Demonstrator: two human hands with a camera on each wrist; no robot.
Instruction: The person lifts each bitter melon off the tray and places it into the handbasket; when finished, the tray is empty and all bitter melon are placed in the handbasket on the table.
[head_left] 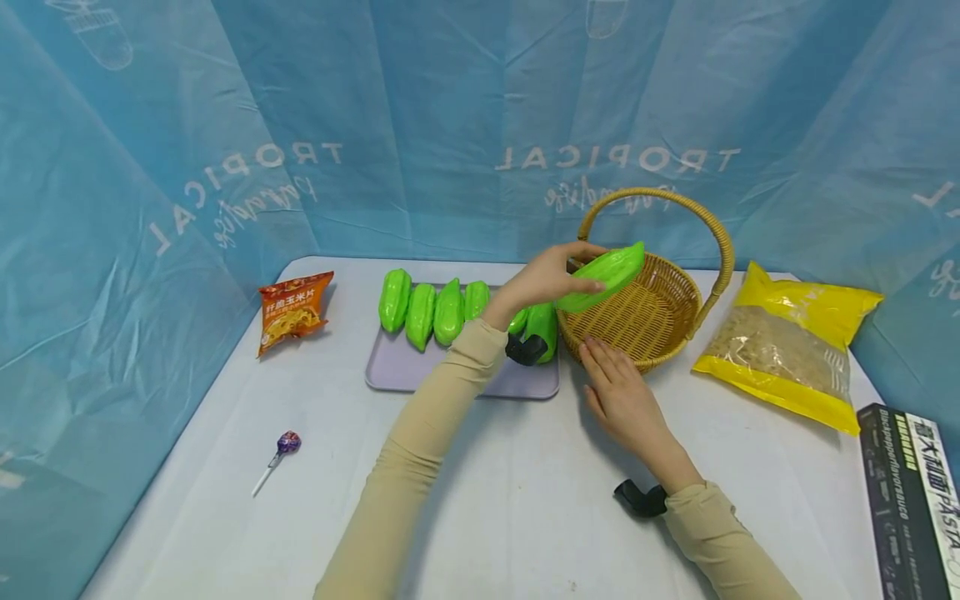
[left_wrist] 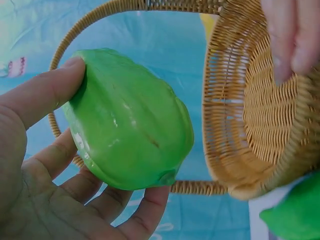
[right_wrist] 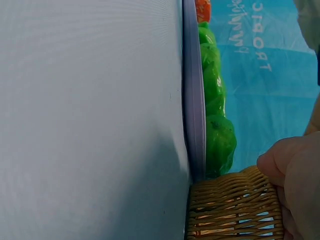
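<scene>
My left hand (head_left: 551,279) holds a glossy green toy star fruit (head_left: 611,273) over the left side of a wicker basket (head_left: 652,360). In the left wrist view, the thumb lies on one side of this star fruit (left_wrist: 127,120) and the fingers support it from below. My right hand (head_left: 622,400) rests on the basket's near rim, with straight fingers reaching over it. Two of its fingers (left_wrist: 290,40) show inside the basket wall in the left wrist view. Left of the basket, several similar green pieces (head_left: 449,312) lie in a row on a lilac tray (head_left: 390,379).
The basket's tall handle (head_left: 708,218) arches above it. To its right lie a yellow bag (head_left: 795,346) and a dark pasta box (head_left: 911,500). An orange snack packet (head_left: 294,312) and a lollipop (head_left: 281,454) lie on the left. Blue printed cloth (head_left: 450,125) hangs behind the table.
</scene>
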